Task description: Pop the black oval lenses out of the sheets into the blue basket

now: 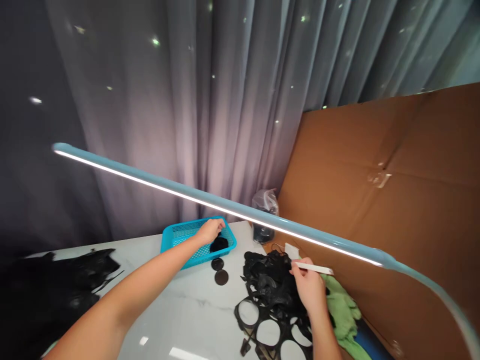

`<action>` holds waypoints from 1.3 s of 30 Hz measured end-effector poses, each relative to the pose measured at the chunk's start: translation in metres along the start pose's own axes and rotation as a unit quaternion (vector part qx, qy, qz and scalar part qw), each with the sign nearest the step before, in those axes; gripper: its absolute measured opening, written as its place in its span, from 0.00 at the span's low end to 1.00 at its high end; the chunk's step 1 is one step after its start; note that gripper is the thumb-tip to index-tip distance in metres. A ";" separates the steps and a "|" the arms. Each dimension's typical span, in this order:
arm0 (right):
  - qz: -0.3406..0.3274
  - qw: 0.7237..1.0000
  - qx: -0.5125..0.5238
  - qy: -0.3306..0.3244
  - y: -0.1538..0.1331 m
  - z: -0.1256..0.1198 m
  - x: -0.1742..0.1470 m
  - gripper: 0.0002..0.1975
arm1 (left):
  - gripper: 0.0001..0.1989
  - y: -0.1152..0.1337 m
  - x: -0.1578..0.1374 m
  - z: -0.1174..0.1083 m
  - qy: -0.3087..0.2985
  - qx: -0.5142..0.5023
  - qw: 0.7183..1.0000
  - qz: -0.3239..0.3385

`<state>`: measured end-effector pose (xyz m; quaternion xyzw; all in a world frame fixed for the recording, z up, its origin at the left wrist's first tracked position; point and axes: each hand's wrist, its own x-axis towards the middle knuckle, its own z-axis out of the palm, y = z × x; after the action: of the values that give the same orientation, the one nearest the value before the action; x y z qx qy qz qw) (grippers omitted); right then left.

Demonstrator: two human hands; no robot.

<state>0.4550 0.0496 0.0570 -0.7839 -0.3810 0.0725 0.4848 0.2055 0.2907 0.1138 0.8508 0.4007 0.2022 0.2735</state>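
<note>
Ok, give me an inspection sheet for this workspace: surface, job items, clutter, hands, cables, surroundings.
Surface: white marbled table, glossy with light reflections.
Job's things: blue basket with black material inside; two dark discs beside it; black sheet with round holes by a black heap.
Clutter: dark pile at left; green cloth; clear plastic bag.
Hands: left hand over the basket, grip unclear; right hand holds a white stick.
Cables: thin dark loop behind the heap, possibly a cable.
Surroundings: grey curtain, cardboard panel, lit lamp.
</note>
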 end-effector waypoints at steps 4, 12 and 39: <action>-0.021 1.000 0.020 0.005 -0.014 0.007 -0.017 0.11 | 0.15 -0.022 -0.076 -0.029 -0.007 0.055 0.998 0.020; -0.038 0.944 0.224 -0.241 -0.066 0.050 -0.104 0.12 | 0.12 -0.088 -0.300 -0.133 0.083 0.203 0.968 -0.118; -0.155 0.822 0.282 -0.470 -0.242 0.270 -0.263 0.17 | 0.05 -0.133 -0.407 -0.207 0.104 0.246 0.955 -0.127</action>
<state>0.0129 0.1227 0.0471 -0.4143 -0.6419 0.4602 0.4522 -0.2301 0.1018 0.1383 0.8080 0.5691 0.1482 0.0356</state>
